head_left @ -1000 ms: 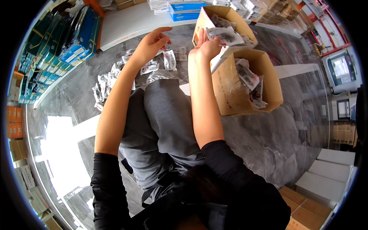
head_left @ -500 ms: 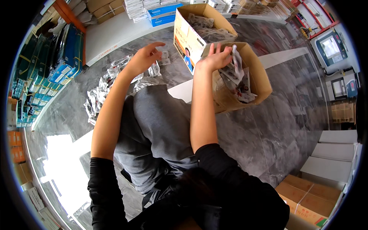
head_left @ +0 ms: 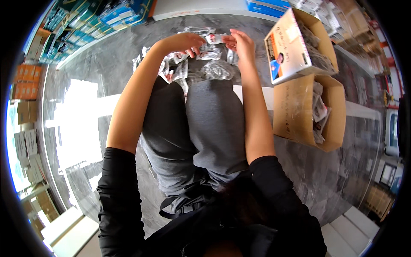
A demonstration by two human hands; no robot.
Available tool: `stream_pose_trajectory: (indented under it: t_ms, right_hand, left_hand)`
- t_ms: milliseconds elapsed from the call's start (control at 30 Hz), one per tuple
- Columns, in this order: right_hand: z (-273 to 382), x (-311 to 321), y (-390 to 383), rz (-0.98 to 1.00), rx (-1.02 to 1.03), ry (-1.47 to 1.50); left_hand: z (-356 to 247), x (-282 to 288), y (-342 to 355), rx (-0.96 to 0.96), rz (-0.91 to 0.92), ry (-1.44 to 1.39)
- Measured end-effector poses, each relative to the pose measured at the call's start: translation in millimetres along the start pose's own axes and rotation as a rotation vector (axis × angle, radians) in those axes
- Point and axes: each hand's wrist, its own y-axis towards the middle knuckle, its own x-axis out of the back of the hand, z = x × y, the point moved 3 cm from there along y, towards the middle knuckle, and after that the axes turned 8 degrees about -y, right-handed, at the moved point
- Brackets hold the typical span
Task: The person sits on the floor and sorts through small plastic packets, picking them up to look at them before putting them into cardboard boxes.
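Both my hands are over a pile of clear plastic packets (head_left: pixel 173 73) on the floor, beyond my knees. My left hand (head_left: pixel 182 43) hangs above the pile's left part, fingers bent downward and apart, holding nothing I can see. My right hand (head_left: pixel 240 45) is at the pile's right side, fingers spread toward the left. Close to its fingertips is a clear packet (head_left: pixel 214 39) with a red mark; whether they touch it I cannot tell. At the right, an open brown carton (head_left: pixel 293 109) has similar packets (head_left: pixel 319 105) in it.
A second open carton (head_left: pixel 289 49), with a printed white side and more packets inside, stands just beyond the brown one. Teal and blue boxes (head_left: pixel 92 23) are stacked at the far left, orange boxes (head_left: pixel 28 81) nearer. Grey marbled floor (head_left: pixel 128 47) surrounds my legs.
My right hand has left the brown carton, where a packet was at its fingers, and come over the pile. My view has turned left, so the cartons appear farther right.
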Motion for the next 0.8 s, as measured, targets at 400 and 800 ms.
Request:
stream_pose_trajectory:
  t_ms: [400, 800]
  right_hand:
    - [-127.9, -53.9, 102.4, 0.351, -0.308, -0.548]
    - [-235.3, -45.1, 109.0, 0.306, 0.044, -1.141]
  left_hand:
    - [51.6, 42.5, -14.9, 0.082, -0.145, -0.185]
    - [216.1, 32.2, 66.1, 0.177, -0.437, 0.554]
